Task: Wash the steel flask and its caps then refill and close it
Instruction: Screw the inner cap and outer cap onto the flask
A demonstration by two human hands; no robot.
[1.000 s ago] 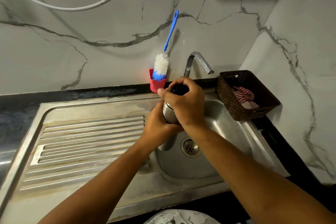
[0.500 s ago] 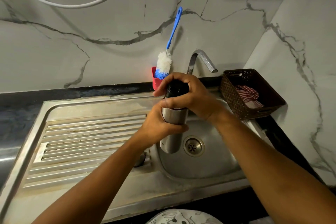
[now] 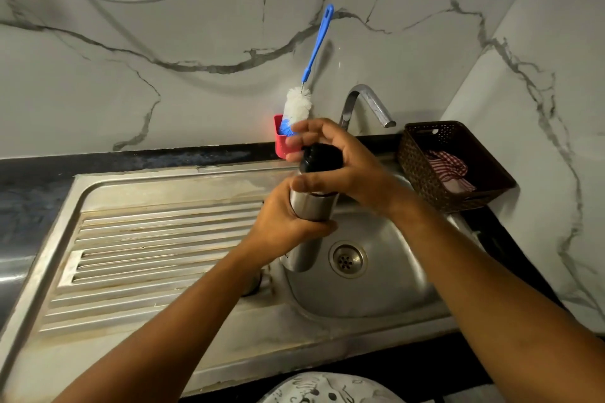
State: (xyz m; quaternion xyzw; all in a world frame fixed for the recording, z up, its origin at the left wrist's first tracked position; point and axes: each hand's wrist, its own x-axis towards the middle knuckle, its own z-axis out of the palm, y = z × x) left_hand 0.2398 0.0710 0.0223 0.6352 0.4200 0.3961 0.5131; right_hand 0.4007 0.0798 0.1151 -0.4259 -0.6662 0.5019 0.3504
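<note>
A steel flask (image 3: pixel 307 206) is held upright over the left side of the sink basin (image 3: pixel 386 278). My left hand (image 3: pixel 284 222) grips its body around the middle. A black cap (image 3: pixel 320 157) sits on the flask's top, and my right hand (image 3: pixel 347 163) curls around it from the right, thumb in front, fingers blurred behind. The flask's lower end shows below my left hand. The tap (image 3: pixel 366 105) stands just behind, with no water visible.
A blue-handled bottle brush (image 3: pixel 301 101) stands in a red holder (image 3: pixel 283 141) on the wall. A brown basket (image 3: pixel 455 163) with a red-striped cloth (image 3: pixel 448 170) sits at the right. The ribbed drainboard (image 3: pixel 147 255) lies left of the basin; the drain (image 3: pixel 347 258) is open.
My right hand has shifted around the black cap, wrist swinging right and fingers opening out behind it. The flask has stayed upright in my left hand over the basin.
</note>
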